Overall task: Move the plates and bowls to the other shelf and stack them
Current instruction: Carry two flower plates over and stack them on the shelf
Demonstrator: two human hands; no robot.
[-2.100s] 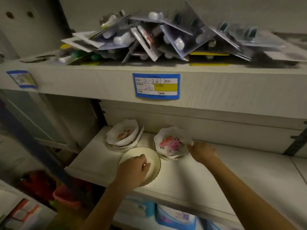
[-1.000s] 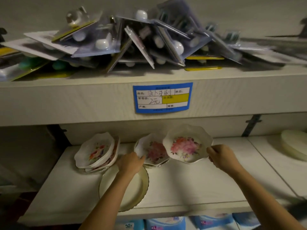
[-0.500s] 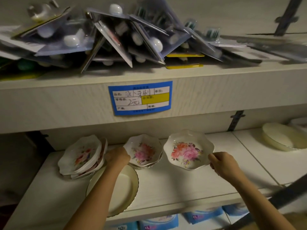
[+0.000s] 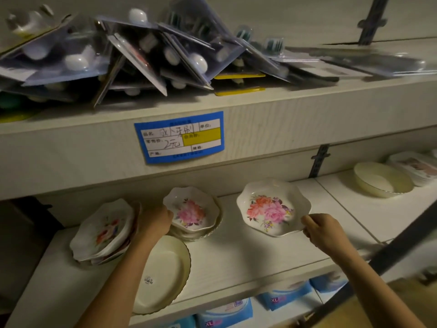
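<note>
My right hand (image 4: 322, 229) grips the rim of a floral bowl (image 4: 272, 208) and holds it tilted above the white shelf (image 4: 236, 254). My left hand (image 4: 155, 220) grips the left edge of a stack of floral bowls (image 4: 192, 213) in the middle of the shelf. A second stack of floral plates (image 4: 105, 230) leans at the far left. A plain cream plate (image 4: 163, 273) lies at the shelf's front edge under my left forearm. On the neighbouring shelf to the right sit a cream bowl (image 4: 380, 179) and more floral plates (image 4: 416, 165).
The upper shelf carries a heap of blister-packed toothbrushes (image 4: 142, 55) and a blue price label (image 4: 179, 137) on its front edge. A metal bracket (image 4: 319, 159) marks the gap between the two shelf sections. Blue packages (image 4: 283, 294) lie on the shelf below.
My right hand lifted one floral bowl off the middle stack and carried it rightward. My left hand left the cream plate and moved up to the bowl stack. The view shifted right.
</note>
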